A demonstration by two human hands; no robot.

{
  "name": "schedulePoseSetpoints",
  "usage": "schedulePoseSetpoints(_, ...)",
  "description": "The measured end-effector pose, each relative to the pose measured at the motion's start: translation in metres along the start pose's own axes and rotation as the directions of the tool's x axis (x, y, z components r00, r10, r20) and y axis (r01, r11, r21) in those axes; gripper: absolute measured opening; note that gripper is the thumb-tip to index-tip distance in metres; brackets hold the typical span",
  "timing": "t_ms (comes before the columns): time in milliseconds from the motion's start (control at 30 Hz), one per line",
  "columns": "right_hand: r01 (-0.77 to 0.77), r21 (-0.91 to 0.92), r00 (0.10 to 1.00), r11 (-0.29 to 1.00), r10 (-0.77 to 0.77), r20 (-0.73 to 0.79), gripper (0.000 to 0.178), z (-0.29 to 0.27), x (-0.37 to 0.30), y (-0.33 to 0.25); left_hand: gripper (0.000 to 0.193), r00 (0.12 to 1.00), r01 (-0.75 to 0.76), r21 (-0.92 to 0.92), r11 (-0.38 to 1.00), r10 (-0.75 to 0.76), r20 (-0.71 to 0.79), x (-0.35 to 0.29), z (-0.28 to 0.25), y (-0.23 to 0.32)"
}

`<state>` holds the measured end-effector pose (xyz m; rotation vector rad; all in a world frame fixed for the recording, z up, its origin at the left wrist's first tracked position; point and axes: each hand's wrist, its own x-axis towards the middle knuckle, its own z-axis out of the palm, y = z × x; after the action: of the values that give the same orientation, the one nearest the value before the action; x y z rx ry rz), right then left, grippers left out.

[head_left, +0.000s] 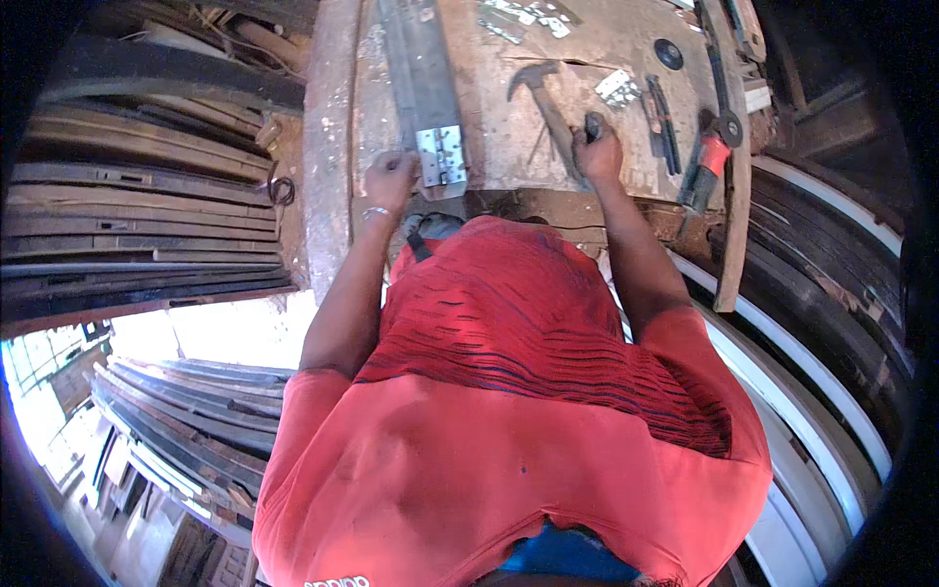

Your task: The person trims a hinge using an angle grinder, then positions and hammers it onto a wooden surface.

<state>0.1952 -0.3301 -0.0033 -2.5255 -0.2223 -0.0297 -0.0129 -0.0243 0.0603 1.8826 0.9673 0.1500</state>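
A silver butt hinge (442,157) with several holes lies across the near end of a dark grey board (419,73) on the workbench. My left hand (391,181) is closed with its fingers bunched at the hinge's left side; anything between them is too small to make out. My right hand (599,155) is closed around a dark, rounded thing that looks like a handle end, mostly hidden by the fingers. Just left of that hand lies a claw hammer (556,115), its head pointing away from me and its handle running down beside my fingers.
Beyond my right hand lie metal hinge plates (617,88), dark rods (667,127) and a black disc (668,54). A red angle grinder (712,157) rests at the bench's right edge. More metal pieces (533,15) sit at the back. Stacked timber (147,201) fills the left side.
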Motion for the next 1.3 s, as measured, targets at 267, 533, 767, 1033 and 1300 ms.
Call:
schedulePoseSetpoints(267,0.181,-0.247,0.954,0.952,-0.108,0.281,0.056,0.006,0.006,-0.048,0.038,0.995,-0.085,0.238,0.968,0.095,-0.031,-0.002,0.008,-0.003)
schedulePoseSetpoints(533,-0.126,0.132,0.927,0.983,0.069,0.369,0.043,0.006,-0.007,-0.079,0.028,0.980,0.015,-0.215,0.976,-0.057,-0.190,0.018,0.032,-0.015)
schedulePoseSetpoints(767,-0.348,0.529,0.853,0.774,0.029,0.520,0.027,-0.003,-0.052,-0.131,0.028,0.935,-0.027,-0.170,0.985,-0.035,-0.352,0.011,0.023,-0.006)
schedulePoseSetpoints(1033,-0.235,0.563,0.878,0.792,-0.076,0.472,0.035,-0.039,-0.080,-0.142,0.027,0.886,-0.464,-0.193,0.865,0.451,-0.106,-0.006,-0.022,0.022)
schedulePoseSetpoints(1300,-0.142,0.677,0.912,0.723,-0.170,0.373,0.031,-0.072,-0.087,-0.143,0.027,0.889,-0.448,-0.130,0.885,0.456,0.043,-0.008,-0.012,0.029)
